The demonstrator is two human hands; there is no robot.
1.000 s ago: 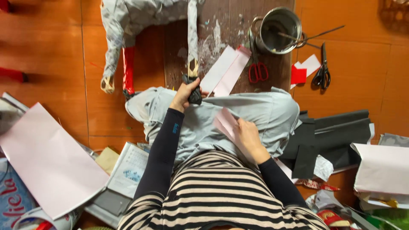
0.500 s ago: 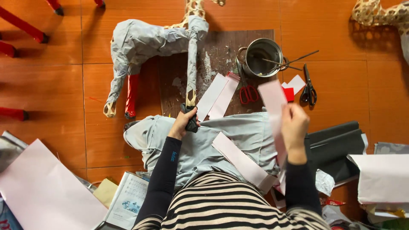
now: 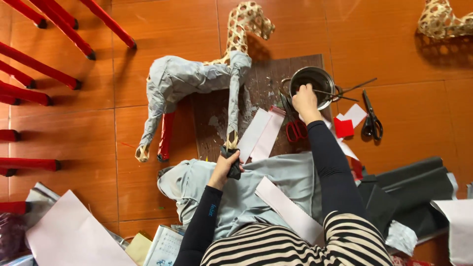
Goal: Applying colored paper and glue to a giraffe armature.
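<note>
Head view: the paper-covered animal frame lies on its side at about eleven o'clock from the person's lap, its grey-wrapped body on the orange floor and its bare woven neck and head pointing up toward twelve. One front leg runs down across the dark work board to the left hand, whose fingers are curled tight around the hoof end together with a dark wad of cloth or paper; I cannot tell which.

The frame looks light and hollow, a basket-like lattice under a thin paper skin. It should be stiff enough along the leg to be steered from the hoof, yet easy to dent or tear if squeezed at the belly, and damp patches would be weaker. The ends of the legs and the bare lattice of the neck look like the safest places to take hold.

At one o'clock the right hand dips over the rim of the metal pot. Its fingers are bunched downward inside; whether they pinch anything is hidden. A thin stick lies across the pot.

Just below it, at one o'clock, lie red-handled scissors, and black scissors sit further right at two. Pale paper strips lie on the board between the hands, and another strip rests across the grey cloth on the lap.
</note>
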